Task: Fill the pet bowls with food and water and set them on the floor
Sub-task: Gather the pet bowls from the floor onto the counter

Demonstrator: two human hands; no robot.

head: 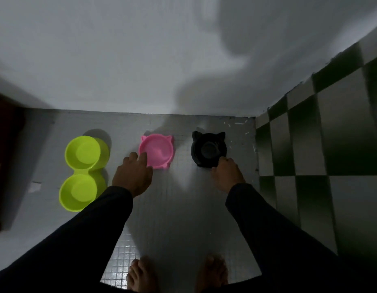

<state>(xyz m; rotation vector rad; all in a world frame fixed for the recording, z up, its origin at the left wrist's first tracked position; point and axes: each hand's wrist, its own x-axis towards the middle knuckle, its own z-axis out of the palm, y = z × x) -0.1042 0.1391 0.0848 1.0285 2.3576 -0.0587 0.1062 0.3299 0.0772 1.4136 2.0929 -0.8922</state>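
Looks like I'm at the pickup step: left hand resting loose-fingered on the pink bowl at 12 o'clock, right hand pinching the black bowl at 1 on the floor, green double bowl at 10, all apparently empty, so next I'd lift both for filling.

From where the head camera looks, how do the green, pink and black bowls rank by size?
1. Green double bowl, clearly the largest.
2. Pink bowl and black bowl look about alike; the pink seems slightly wider, but the black is dim and partly behind the right hand, so I won't rank them.
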